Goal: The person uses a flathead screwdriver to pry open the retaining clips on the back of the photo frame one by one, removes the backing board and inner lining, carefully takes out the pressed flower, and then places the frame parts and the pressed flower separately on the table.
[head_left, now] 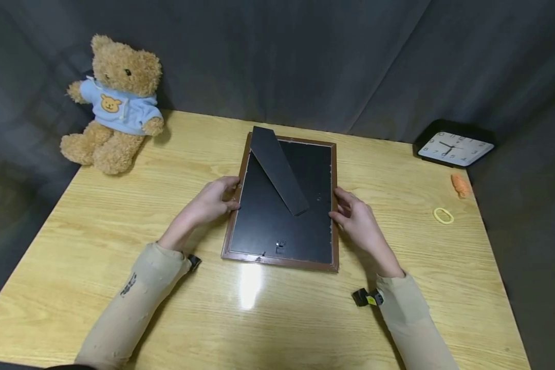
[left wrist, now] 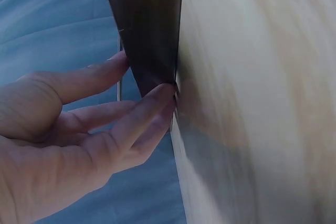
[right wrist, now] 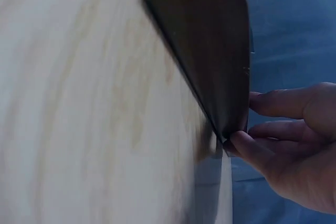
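A picture frame (head_left: 277, 226) with a brown border and black backing board lies face down in the middle of the table. Its black easel leg (head_left: 279, 172) slants across the upper part of the back. My left hand (head_left: 209, 202) holds the left edge, its thumb on the back side and fingertips at the lower rim in the left wrist view. On the opposite edge, my right hand (head_left: 359, 223) pinches the border between thumb and fingers. The right wrist view shows the frame's brown side (right wrist: 210, 45) close to the wooden surface. The front of the frame is hidden.
A teddy bear (head_left: 120, 110) in a blue hoodie sits at the back left of the table (head_left: 277, 318). At the back right stands a black clock (head_left: 455, 146). A small orange object (head_left: 460, 186) and a pale yellow ring (head_left: 437, 215) lie near the right edge.
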Tool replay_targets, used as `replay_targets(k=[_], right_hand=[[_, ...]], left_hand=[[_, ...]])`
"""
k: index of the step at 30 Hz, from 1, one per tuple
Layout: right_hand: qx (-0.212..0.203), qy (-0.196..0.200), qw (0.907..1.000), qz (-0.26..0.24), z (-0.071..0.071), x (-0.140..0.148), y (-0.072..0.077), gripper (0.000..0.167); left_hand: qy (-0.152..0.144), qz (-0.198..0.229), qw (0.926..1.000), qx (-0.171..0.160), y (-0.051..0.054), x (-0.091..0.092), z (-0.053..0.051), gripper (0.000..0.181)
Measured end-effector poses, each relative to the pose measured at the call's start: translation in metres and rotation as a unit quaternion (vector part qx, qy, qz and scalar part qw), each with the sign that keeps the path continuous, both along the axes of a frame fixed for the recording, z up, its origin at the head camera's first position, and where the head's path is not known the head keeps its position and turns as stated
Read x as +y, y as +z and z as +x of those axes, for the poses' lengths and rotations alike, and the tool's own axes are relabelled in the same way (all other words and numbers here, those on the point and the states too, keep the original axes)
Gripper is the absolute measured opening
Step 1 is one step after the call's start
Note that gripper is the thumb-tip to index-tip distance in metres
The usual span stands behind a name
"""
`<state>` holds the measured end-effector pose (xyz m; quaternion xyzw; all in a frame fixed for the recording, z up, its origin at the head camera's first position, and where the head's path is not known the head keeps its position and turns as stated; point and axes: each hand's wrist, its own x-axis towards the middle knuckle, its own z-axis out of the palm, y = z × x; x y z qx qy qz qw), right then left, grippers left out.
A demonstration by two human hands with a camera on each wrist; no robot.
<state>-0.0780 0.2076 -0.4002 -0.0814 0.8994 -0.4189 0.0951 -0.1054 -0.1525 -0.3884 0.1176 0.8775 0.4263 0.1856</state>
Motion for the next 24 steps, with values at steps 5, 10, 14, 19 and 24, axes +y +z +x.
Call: replay_targets(k=[5,10,14,19,24], right_hand=[[0.006,-0.001,1.0000,0.006,-0.001,0.001,0.000,0.062],[0.007,0.019,0.9996,0.017,-0.001,0.003,0.002,0.057],[0.010,0.026,0.9996,0.011,0.006,0.013,0.012,0.048],[0.065,0.005,0.9975,0.027,0.029,0.038,0.041,0.034],[0.115,-0.008,0.9911,0.067,0.057,0.065,0.065,0.028]], left_hand=[[-0.010,0.003,0.9999,-0.005,0.001,0.001,-0.001,0.076],[-0.018,-0.006,0.9998,-0.008,0.001,-0.003,-0.002,0.078],[-0.042,-0.008,0.9991,-0.004,-0.002,-0.008,-0.003,0.081],[-0.064,-0.003,0.9980,-0.005,-0.002,-0.011,-0.002,0.083],[-0.061,-0.003,0.9981,-0.011,0.002,-0.013,-0.003,0.082]])
